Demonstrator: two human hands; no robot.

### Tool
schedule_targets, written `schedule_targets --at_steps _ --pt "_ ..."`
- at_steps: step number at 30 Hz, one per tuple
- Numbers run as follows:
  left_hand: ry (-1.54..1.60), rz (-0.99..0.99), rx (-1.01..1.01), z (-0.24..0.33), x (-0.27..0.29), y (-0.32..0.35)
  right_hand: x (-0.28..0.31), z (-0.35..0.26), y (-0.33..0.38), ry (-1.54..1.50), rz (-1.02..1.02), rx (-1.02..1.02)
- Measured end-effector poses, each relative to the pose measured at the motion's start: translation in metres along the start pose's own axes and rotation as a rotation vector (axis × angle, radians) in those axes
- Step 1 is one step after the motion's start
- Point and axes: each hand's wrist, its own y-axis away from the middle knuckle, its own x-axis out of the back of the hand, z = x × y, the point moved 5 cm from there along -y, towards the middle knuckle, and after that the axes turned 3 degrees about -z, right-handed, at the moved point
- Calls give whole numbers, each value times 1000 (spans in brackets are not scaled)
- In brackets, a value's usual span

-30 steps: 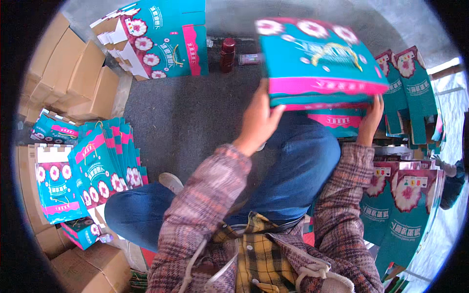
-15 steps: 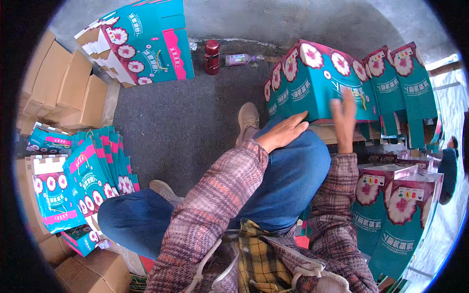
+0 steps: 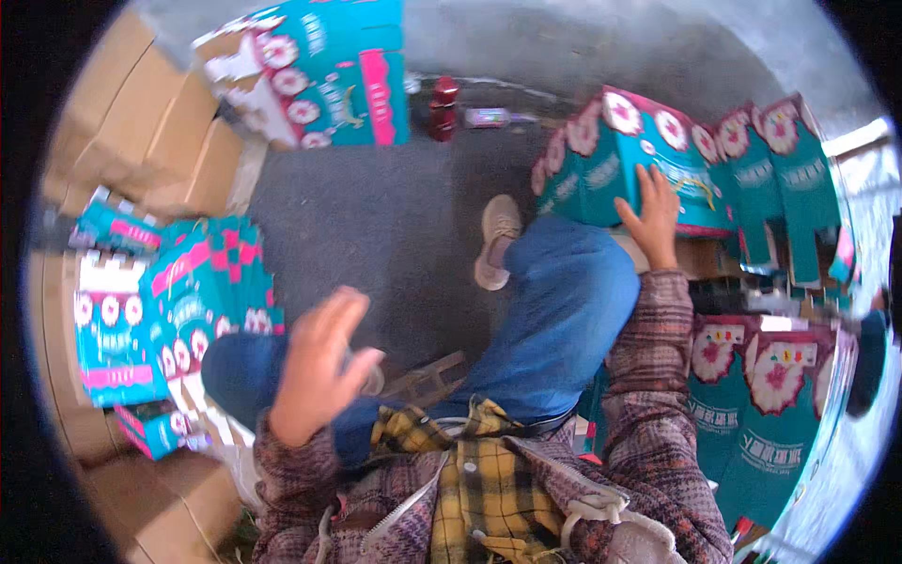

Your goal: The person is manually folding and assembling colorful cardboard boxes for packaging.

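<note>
Left hand (image 3: 319, 362) withdrawn, open | right hand (image 3: 650, 214) touching teal-pink flowered box (image 3: 615, 160)

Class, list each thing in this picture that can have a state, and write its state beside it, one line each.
Teal box: folded up, standing on the floor, right hand on it.
Right hand: open, flat against the box.
Left hand: open, empty, raised in the air.
Flat teal boxes: unfolded, stacked at the left.
Brown cartons: stacked, flaps open.
Red bottle: upright, capped.

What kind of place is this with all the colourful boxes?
Probably a packing or storage area. Stacks of flat teal cartons lie on the grey floor, brown cardboard boxes pile beside them, and the right hand rests on a folded-up teal box.
</note>
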Motion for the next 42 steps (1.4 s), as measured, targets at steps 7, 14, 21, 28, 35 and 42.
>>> schedule_targets --at_steps 7,14,21,28,35,42 --pt "-241 693 423 -116 24 113 27 2 -3 -48 -80 50" --pt "48 933 362 -136 10 145 53 -212 11 -324 -696 440" --pt "1420 1047 783 -296 -121 179 47 -217 2 -423 -634 345" --pt "2123 1654 598 -454 -175 213 42 -223 -1 -354 -658 305" --pt "2315 2020 283 -503 -197 217 34 -242 -3 -298 -684 299" --pt "2335 2086 261 -485 -170 213 31 -247 -4 -270 -705 258"
